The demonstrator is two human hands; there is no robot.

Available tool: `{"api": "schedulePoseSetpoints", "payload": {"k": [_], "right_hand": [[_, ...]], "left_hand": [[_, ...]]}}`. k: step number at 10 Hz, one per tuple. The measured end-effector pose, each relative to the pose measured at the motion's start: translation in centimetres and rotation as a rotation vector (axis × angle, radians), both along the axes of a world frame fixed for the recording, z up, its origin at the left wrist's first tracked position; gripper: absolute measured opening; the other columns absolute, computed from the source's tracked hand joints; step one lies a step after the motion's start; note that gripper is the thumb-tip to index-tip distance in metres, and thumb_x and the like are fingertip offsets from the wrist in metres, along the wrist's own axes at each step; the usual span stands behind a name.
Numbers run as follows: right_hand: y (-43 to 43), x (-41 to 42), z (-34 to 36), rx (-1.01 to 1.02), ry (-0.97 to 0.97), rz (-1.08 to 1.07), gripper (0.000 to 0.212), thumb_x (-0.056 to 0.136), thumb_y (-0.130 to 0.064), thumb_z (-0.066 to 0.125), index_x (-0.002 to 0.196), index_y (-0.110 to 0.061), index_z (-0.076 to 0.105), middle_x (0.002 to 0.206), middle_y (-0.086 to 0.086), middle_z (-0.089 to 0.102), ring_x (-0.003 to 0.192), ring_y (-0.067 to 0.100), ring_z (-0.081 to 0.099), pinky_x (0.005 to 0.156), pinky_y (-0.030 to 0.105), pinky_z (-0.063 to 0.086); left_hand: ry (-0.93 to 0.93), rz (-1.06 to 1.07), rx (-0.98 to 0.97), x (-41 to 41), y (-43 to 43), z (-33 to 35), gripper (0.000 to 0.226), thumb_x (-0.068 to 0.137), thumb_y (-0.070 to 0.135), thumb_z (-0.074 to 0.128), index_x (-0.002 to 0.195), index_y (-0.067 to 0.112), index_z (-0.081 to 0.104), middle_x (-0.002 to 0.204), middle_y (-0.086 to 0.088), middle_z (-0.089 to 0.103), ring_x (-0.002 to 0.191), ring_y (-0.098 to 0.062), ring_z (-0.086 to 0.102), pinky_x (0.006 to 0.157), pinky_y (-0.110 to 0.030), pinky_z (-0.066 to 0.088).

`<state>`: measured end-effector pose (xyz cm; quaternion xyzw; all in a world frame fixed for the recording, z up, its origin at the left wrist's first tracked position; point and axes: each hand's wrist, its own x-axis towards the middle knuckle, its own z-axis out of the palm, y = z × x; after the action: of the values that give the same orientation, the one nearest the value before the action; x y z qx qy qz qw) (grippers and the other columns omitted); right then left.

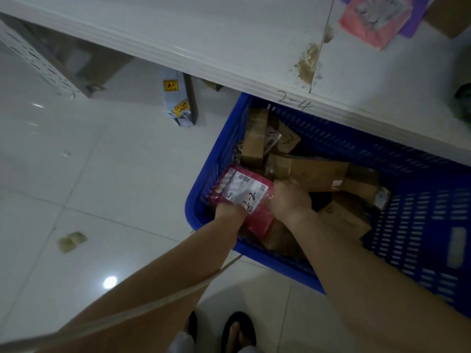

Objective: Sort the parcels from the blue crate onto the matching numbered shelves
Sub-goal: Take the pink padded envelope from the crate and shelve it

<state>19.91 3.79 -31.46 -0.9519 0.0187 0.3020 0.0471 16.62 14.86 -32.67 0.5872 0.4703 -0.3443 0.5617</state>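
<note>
Head view: left grip [228,211] and right grip [290,197] both clasp pink parcel [258,220] marked "2-2"; shelf [229,47] beyond reads "2-4".

A flat pink plastic parcel [244,192], white label marked "2-2", sits tilted atop brown cardboard boxes [305,171] in the blue slatted plastic crate [420,212], under the white shelf [229,34] marked "2-4".

White tiled floor [102,174], blue crate [420,225] set at 4 o'clock, grey parcel [178,103] laid at 11 o'clock, white shelf [229,34] marked 2-4, pink parcel [369,24] laid at 1 o'clock
</note>
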Motion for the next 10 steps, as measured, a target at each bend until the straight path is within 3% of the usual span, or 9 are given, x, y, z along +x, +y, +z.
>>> {"api": "schedulePoseSetpoints", "payload": {"k": [1, 2, 3, 4, 5, 6, 7, 9, 10], "right_hand": [[0.0, -1.1, 0.3, 0.122, -0.265, -0.090, 0.010, 0.089, -0.015, 0.057, 0.094, -0.014, 0.065, 0.105, 0.005, 0.064, 0.105, 0.021, 0.054, 0.088, 0.034, 0.047], [-0.4, -2.3, 3.3, 0.479, -0.308, -0.368, 0.011, 0.088, -0.011, 0.060, 0.084, -0.017, 0.067, 0.085, -0.006, 0.065, 0.084, 0.011, 0.061, 0.071, 0.023, 0.052], [-1.6, -3.1, 9.0, 0.878, -0.197, -0.737, 0.023, 0.083, -0.008, 0.068, 0.077, -0.031, 0.065, 0.082, -0.014, 0.067, 0.083, 0.008, 0.065, 0.068, 0.019, 0.053], [-3.7, -3.9, 16.4, 1.041, -0.216, -0.876, 0.027, 0.077, -0.012, 0.075, 0.090, -0.033, 0.064, 0.095, -0.008, 0.072, 0.091, 0.012, 0.069, 0.078, 0.031, 0.056], [-5.2, -4.1, 25.9, 1.159, -0.291, -0.869, 0.018, 0.075, -0.030, 0.074, 0.092, -0.028, 0.067, 0.092, -0.006, 0.075, 0.082, 0.011, 0.072, 0.064, 0.021, 0.057], [-5.8, -3.6, 36.9, 1.255, -0.409, -0.813, 0.027, 0.079, -0.045, 0.058, 0.090, -0.023, 0.071, 0.089, -0.005, 0.075, 0.077, 0.010, 0.072, 0.057, 0.016, 0.054], [-4.9, -3.9, 48.4, 1.361, -0.460, -0.659, 0.023, 0.082, -0.041, 0.057, 0.092, -0.026, 0.070, 0.087, -0.004, 0.076, 0.072, 0.014, 0.073, 0.054, 0.017, 0.054], [-3.5, -7.0, 70.1, 1.521, -0.881, -0.436, 0.011, 0.078, -0.031, 0.063, 0.086, -0.028, 0.069, 0.081, 0.002, 0.076, 0.066, 0.019, 0.073, 0.050, 0.022, 0.055], [-3.6, -8.5, 79.4, 1.543, -1.086, -0.340, 0.016, 0.079, -0.030, 0.059, 0.087, -0.020, 0.067, 0.078, -0.007, 0.075, 0.064, 0.008, 0.072, 0.049, 0.015, 0.053]], "left_hand": [[-0.029, 0.212, -0.034, -0.2, -0.4, 0.4, 0.032, 0.087, 0.000, 0.055, 0.120, 0.002, 0.056, 0.101, -0.015, 0.065, 0.096, -0.031, 0.063, 0.080, -0.035, 0.054], [-0.081, 0.317, -0.083, -0.6, -0.6, 2.6, 0.031, 0.087, 0.004, 0.059, 0.117, 0.011, 0.057, 0.095, -0.004, 0.063, 0.093, -0.023, 0.062, 0.086, -0.037, 0.053], [-0.183, 0.346, -0.274, -0.4, -0.2, 7.9, 0.037, 0.086, 0.009, 0.063, 0.122, 0.016, 0.058, 0.110, -0.009, 0.066, 0.102, -0.028, 0.063, 0.093, -0.047, 0.051], [-0.400, 0.297, -0.390, 0.0, 0.6, 15.4, 0.030, 0.090, 0.007, 0.057, 0.115, 0.024, 0.060, 0.108, -0.011, 0.071, 0.095, -0.028, 0.069, 0.082, -0.045, 0.057], [-0.672, 0.112, -0.352, 0.8, 1.5, 25.4, 0.036, 0.090, 0.004, 0.057, 0.117, 0.027, 0.059, 0.095, -0.011, 0.074, 0.081, -0.028, 0.072, 0.071, -0.044, 0.060], [-0.900, 0.004, -0.316, 1.3, 2.2, 36.7, 0.039, 0.089, 0.005, 0.056, 0.120, 0.029, 0.059, 0.086, -0.012, 0.074, 0.075, -0.028, 0.072, 0.058, -0.035, 0.059], [-1.082, -0.028, -0.309, 0.3, 2.6, 48.7, 0.040, 0.081, 0.013, 0.060, 0.114, 0.036, 0.063, 0.083, -0.012, 0.074, 0.070, -0.023, 0.072, 0.054, -0.026, 0.055], [-1.526, -0.015, -0.251, -3.2, 1.5, 70.8, 0.037, 0.079, 0.020, 0.058, 0.106, 0.045, 0.065, 0.082, -0.008, 0.076, 0.071, -0.017, 0.073, 0.055, -0.020, 0.055], [-1.745, -0.022, -0.272, -4.4, 0.1, 80.4, 0.038, 0.083, 0.020, 0.057, 0.114, 0.042, 0.063, 0.091, -0.005, 0.076, 0.082, -0.018, 0.073, 0.062, -0.023, 0.057]]}}
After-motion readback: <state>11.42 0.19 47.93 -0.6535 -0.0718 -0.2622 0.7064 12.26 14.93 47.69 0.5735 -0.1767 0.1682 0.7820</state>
